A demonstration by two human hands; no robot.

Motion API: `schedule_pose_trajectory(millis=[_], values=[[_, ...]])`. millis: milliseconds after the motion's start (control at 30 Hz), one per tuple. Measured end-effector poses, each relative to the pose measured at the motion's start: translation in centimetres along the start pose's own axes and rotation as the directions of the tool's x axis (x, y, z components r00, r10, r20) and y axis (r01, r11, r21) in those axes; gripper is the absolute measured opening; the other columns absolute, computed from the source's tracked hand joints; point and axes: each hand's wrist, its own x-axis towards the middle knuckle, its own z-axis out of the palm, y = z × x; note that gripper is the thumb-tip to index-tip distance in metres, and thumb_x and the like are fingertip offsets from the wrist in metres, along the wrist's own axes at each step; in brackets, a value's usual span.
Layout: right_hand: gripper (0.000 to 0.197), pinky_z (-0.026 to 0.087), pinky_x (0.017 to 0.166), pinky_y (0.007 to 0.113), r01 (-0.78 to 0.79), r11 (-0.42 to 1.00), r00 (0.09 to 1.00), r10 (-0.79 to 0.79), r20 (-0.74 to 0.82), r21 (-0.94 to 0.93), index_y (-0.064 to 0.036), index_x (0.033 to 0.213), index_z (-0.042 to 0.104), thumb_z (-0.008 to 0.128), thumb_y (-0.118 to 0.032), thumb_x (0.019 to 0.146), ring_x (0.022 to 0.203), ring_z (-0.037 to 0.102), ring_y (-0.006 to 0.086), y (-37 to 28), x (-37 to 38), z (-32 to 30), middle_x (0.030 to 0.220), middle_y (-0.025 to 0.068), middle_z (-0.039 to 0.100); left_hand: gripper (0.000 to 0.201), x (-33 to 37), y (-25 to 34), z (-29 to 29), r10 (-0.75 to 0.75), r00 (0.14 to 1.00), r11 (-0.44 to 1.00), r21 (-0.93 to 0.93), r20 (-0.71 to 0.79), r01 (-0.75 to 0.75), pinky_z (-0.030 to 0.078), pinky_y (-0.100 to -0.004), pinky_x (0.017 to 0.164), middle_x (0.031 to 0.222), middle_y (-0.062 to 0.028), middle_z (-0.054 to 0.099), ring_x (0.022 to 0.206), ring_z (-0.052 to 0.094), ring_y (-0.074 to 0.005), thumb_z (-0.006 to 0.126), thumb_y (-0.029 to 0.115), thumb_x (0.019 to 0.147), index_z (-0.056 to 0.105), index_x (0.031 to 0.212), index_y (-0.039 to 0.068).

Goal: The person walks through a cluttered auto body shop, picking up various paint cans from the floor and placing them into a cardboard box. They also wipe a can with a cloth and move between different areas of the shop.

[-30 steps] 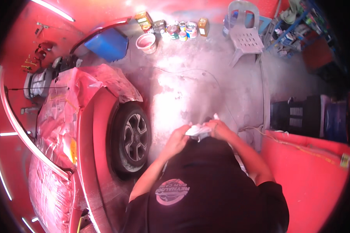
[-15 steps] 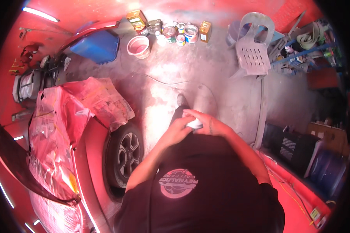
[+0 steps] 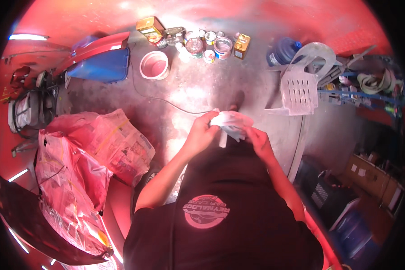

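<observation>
"How does the white cloth (image 3: 231, 120) look?"
"Thin and crumpled (tinged pink toward the right), a pale strip (image 3: 222, 140) dangling below."
"Where is it?"
"Between both hands: left hand (image 3: 204, 129) gripping one end, right hand (image 3: 258, 139) pinching the other."

The white sheet (image 3: 233, 120) looks thin and crumpled, the chair (image 3: 300, 92) is of matt plastic, the newspaper (image 3: 129, 148) looks dull, and the floor (image 3: 198, 84) seems rough concrete.
</observation>
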Motion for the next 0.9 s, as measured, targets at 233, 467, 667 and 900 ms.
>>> schedule_pose_trajectory(millis=[233,467,667,900], values=[[0.041,0.054,0.096,0.039,-0.094,0.726,0.995,0.078,0.055,0.682,-0.0007,0.135,0.055,0.047,-0.030,0.109,0.110,0.066,0.0226,-7.0,20.8,-6.9,0.123,0.0107,0.065,0.055,17.0,3.5,2.1,0.246,0.926,0.911,0.259,0.287,-0.322,0.045,-0.0448,0.108,0.144,-0.0197,0.051,0.133,0.051,-0.0401,0.065,0.001,0.089,0.054,0.141,0.008],[0.021,0.054,0.076,0.034,0.578,0.592,0.816,-0.400,-0.417,0.562,-0.0008,0.110,0.062,0.062,-0.015,0.095,0.084,0.063,0.0188,-33.8,25.9,-17.7,0.098,0.0111,0.065,0.044,27.3,5.4,-3.2,-0.032,0.993,0.994,0.104,-0.112,0.043,0.051,-0.0381,0.097,0.149,-0.0178,0.049,0.127,0.057,-0.0332,0.062,0.007,0.095,0.057,0.139,0.008],[0.017,0.050,0.090,0.057,0.186,0.845,-0.034,-0.504,0.863,0.501,-0.0071,0.107,0.074,0.068,-0.018,0.095,0.095,0.062,0.0360,-44.0,34.7,-5.9,0.116,0.0219,0.066,0.036,34.7,-7.9,-3.5,-0.300,0.953,0.949,0.093,-0.034,0.302,0.052,-0.0402,0.092,0.121,-0.0173,0.069,0.110,0.067,-0.0345,0.060,0.016,0.097,0.063,0.132,0.007],[0.042,0.052,0.089,0.042,-0.052,0.993,0.645,-0.045,0.763,0.103,-0.0015,0.125,0.065,0.060,-0.034,0.100,0.100,0.065,0.0313,-34.7,56.2,-4.7,0.113,0.0209,0.066,0.034,45.5,-24.7,-2.4,-0.450,0.883,0.893,-0.065,-0.133,0.445,0.053,-0.0460,0.089,0.110,-0.0155,0.072,0.104,0.068,-0.0378,0.058,0.023,0.096,0.065,0.128,0.014]])
